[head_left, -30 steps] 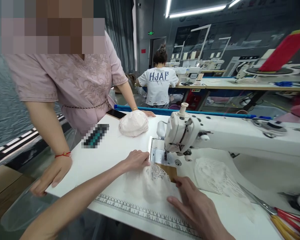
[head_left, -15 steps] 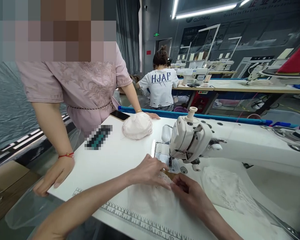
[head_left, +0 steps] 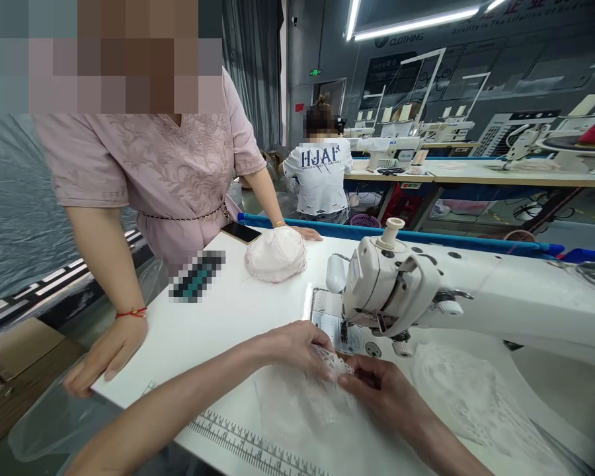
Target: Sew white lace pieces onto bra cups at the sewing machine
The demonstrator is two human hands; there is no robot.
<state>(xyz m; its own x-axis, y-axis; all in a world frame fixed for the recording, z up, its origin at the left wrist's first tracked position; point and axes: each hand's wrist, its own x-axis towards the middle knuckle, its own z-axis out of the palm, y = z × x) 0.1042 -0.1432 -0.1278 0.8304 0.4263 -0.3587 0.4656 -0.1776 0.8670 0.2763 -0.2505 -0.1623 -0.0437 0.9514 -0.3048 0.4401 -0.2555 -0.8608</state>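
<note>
White lace fabric (head_left: pixel 305 403) lies over the front of the sewing table, its scalloped edge raised between my two hands. My left hand (head_left: pixel 300 347) pinches that edge from the left, thumb below and fingers above. On the right, my right hand (head_left: pixel 377 383) grips the same edge between thumb and bent fingers. Both hands are just in front of the sewing machine (head_left: pixel 387 284), close to its needle and presser foot (head_left: pixel 346 332). The lace is not under the foot as far as I can see.
A stack of pale round fabric pieces (head_left: pixel 276 254) sits left of the machine, by a phone (head_left: pixel 240 231). More white lace (head_left: pixel 471 390) lies under the machine arm. A co-worker (head_left: pixel 173 165) leans on the table at left. A printed ruler (head_left: pixel 248 443) runs along the front edge.
My left hand has lowered slightly, its fingers now curled closer on the lace edge. More of the scalloped edge shows between my hands. The view has shifted a little.
</note>
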